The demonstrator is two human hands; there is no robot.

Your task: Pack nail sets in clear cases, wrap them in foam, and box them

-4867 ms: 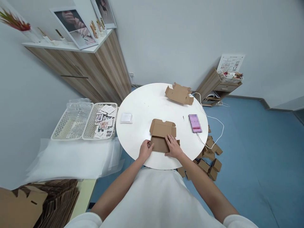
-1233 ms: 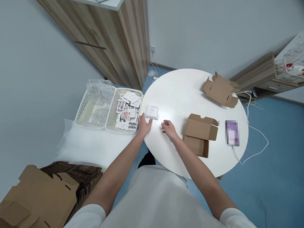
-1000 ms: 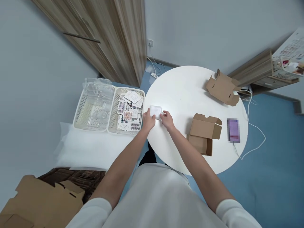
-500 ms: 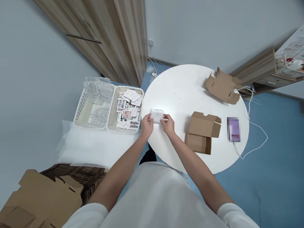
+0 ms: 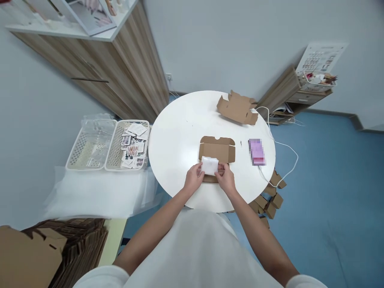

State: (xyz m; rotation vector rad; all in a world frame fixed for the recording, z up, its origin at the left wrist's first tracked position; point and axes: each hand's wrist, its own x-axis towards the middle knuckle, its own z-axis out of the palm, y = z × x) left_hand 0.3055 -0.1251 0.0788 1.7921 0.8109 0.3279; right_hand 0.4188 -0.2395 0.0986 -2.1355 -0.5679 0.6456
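A small white packet (image 5: 209,165) is held between both my hands over the near part of an open brown cardboard box (image 5: 217,153) on the round white table (image 5: 177,140). My left hand (image 5: 194,179) pinches the packet's left edge. My right hand (image 5: 225,177) grips its right edge. The box lid stands folded back, away from me. The box bottom under the packet is mostly hidden.
A half-folded flat box (image 5: 237,107) lies at the table's far side, a phone (image 5: 257,151) with a white cable to the right. Two white baskets (image 5: 106,145) sit on the left. Folded boxes (image 5: 271,196) lie on the floor; flat cardboard (image 5: 51,248) is stacked bottom left.
Both hands lifted the white packet from the table's left side and carried it right, over the open box. My head turned back toward the box.
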